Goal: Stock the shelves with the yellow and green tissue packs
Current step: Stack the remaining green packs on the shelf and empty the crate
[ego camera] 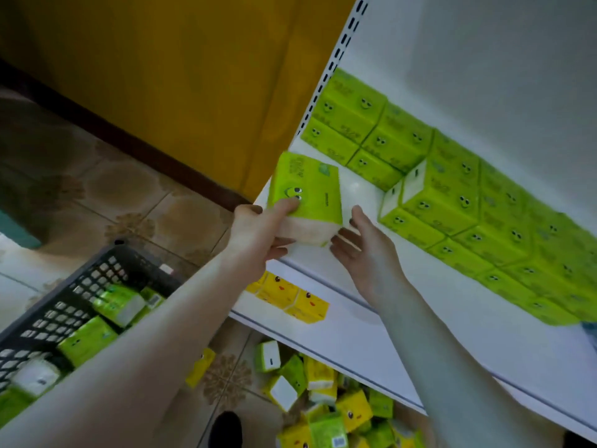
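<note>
My left hand (255, 234) grips a green tissue pack (310, 189) with a cartoon face, thumb on its front, over the left front edge of the upper white shelf (436, 286). Just right of the pack, my right hand (365, 250) is open, fingers spread and reaching toward its lower right corner. Stacked green packs (452, 195) run in rows along the back of that shelf. On the shelf below stand a few yellow packs (294, 300).
A black plastic basket (58, 305) with green packs stands on the tiled floor at lower left. Several loose yellow and green packs (329, 405) lie heaped on the floor under the shelves. A yellow wall and perforated shelf upright (336, 56) rise to the left.
</note>
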`<control>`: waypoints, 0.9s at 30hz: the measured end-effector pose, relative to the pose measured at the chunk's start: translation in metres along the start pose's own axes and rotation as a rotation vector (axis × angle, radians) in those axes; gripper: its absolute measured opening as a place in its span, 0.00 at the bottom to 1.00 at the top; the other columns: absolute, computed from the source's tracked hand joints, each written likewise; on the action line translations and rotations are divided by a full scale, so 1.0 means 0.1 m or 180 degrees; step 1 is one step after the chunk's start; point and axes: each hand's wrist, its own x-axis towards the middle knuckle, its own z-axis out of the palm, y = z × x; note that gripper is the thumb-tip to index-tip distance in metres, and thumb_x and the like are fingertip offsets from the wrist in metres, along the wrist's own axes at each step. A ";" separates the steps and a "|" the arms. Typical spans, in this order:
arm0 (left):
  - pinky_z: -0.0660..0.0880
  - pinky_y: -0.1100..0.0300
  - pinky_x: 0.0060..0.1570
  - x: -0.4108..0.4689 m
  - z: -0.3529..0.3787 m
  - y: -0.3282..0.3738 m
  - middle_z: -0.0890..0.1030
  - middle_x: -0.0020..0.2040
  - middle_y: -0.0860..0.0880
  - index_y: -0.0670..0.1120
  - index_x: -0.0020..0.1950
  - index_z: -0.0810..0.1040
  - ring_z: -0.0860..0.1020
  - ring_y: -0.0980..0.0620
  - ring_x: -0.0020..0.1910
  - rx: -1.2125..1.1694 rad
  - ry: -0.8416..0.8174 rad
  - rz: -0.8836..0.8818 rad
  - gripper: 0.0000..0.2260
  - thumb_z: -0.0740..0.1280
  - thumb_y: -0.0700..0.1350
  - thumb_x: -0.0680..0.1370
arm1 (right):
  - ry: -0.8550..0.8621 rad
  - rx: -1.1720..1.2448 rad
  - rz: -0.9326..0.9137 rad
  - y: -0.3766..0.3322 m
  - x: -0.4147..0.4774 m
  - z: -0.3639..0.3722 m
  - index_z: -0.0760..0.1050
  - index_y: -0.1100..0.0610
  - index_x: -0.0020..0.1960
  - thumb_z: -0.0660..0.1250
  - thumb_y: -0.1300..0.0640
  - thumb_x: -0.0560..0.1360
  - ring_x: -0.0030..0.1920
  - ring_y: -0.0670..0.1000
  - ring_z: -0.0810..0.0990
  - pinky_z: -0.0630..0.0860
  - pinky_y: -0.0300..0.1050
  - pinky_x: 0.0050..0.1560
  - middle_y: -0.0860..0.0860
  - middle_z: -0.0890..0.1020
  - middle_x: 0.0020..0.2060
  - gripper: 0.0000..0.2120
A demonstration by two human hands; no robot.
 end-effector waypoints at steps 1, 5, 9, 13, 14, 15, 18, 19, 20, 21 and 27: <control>0.77 0.56 0.35 0.02 0.11 -0.05 0.80 0.50 0.43 0.41 0.61 0.71 0.82 0.44 0.41 0.0095 -0.0014 -0.0032 0.30 0.74 0.56 0.67 | 0.0037 -0.0370 0.0082 0.02 0.00 -0.04 0.74 0.57 0.55 0.63 0.46 0.76 0.44 0.52 0.81 0.76 0.45 0.45 0.56 0.79 0.50 0.15; 0.78 0.57 0.34 0.06 0.33 -0.15 0.79 0.46 0.44 0.44 0.49 0.73 0.82 0.47 0.36 0.0920 -0.0418 -0.0336 0.20 0.66 0.61 0.73 | 0.0278 -0.1328 0.0111 0.06 0.06 -0.28 0.72 0.54 0.53 0.60 0.44 0.78 0.39 0.52 0.82 0.77 0.43 0.35 0.56 0.79 0.46 0.14; 0.79 0.55 0.33 0.27 0.25 -0.13 0.77 0.40 0.44 0.42 0.45 0.72 0.81 0.48 0.33 0.1630 -0.0100 0.0259 0.18 0.66 0.57 0.75 | 0.0481 -0.0680 0.0424 0.04 0.16 -0.48 0.68 0.61 0.55 0.61 0.50 0.78 0.36 0.55 0.80 0.77 0.46 0.34 0.59 0.79 0.42 0.14; 0.73 0.56 0.44 0.44 0.29 -0.13 0.75 0.53 0.43 0.42 0.62 0.71 0.77 0.43 0.46 0.2108 0.0354 0.1454 0.20 0.68 0.51 0.75 | 0.0293 -0.0253 0.0666 0.09 0.21 -0.47 0.70 0.61 0.52 0.60 0.49 0.79 0.39 0.53 0.80 0.75 0.46 0.37 0.57 0.80 0.41 0.13; 0.73 0.55 0.43 0.47 0.31 -0.13 0.78 0.53 0.42 0.42 0.61 0.73 0.78 0.43 0.46 0.2169 0.0280 0.1552 0.19 0.68 0.50 0.76 | 0.0253 -0.0125 0.0670 0.09 0.23 -0.44 0.71 0.60 0.50 0.60 0.50 0.79 0.40 0.52 0.80 0.75 0.45 0.38 0.56 0.80 0.41 0.12; 0.75 0.53 0.43 0.51 0.34 -0.12 0.79 0.52 0.41 0.41 0.61 0.74 0.78 0.41 0.46 0.2175 0.0217 0.1597 0.17 0.67 0.49 0.76 | 0.0252 0.0015 0.0623 0.08 0.25 -0.40 0.73 0.58 0.49 0.60 0.51 0.79 0.40 0.51 0.79 0.75 0.44 0.39 0.55 0.80 0.41 0.10; 0.76 0.49 0.49 0.64 0.46 -0.10 0.80 0.53 0.38 0.40 0.61 0.75 0.79 0.39 0.49 0.2048 0.0143 0.1650 0.14 0.64 0.46 0.78 | 0.0462 0.0214 0.0308 0.06 0.36 -0.34 0.76 0.54 0.46 0.63 0.55 0.78 0.44 0.49 0.78 0.74 0.41 0.43 0.55 0.80 0.47 0.05; 0.75 0.48 0.50 0.69 0.52 -0.09 0.79 0.54 0.37 0.41 0.62 0.75 0.78 0.39 0.50 0.2052 0.0128 0.1645 0.14 0.64 0.45 0.79 | 0.0587 0.0088 0.0271 0.05 0.42 -0.34 0.76 0.53 0.46 0.65 0.55 0.77 0.46 0.50 0.78 0.74 0.42 0.42 0.55 0.80 0.50 0.03; 0.75 0.49 0.51 0.74 0.58 -0.09 0.79 0.54 0.37 0.41 0.63 0.75 0.78 0.38 0.51 0.2074 0.0112 0.1649 0.14 0.63 0.45 0.79 | 0.0713 -0.0124 0.0295 0.04 0.48 -0.35 0.75 0.52 0.47 0.66 0.53 0.76 0.48 0.50 0.78 0.74 0.42 0.41 0.55 0.79 0.52 0.03; 0.74 0.50 0.51 0.79 0.65 -0.08 0.78 0.55 0.36 0.41 0.63 0.75 0.77 0.38 0.52 0.2095 0.0107 0.1658 0.14 0.62 0.45 0.79 | 0.0803 -0.0326 0.0357 0.02 0.55 -0.35 0.74 0.50 0.48 0.66 0.51 0.76 0.47 0.51 0.78 0.73 0.43 0.39 0.54 0.77 0.52 0.04; 0.69 0.58 0.52 1.06 0.97 -0.09 0.76 0.58 0.36 0.45 0.67 0.73 0.71 0.42 0.61 0.1845 0.0282 0.1498 0.16 0.61 0.46 0.79 | 0.1014 0.0911 0.0476 -0.20 0.87 -0.33 0.71 0.60 0.47 0.66 0.57 0.76 0.53 0.55 0.77 0.77 0.45 0.52 0.56 0.74 0.53 0.07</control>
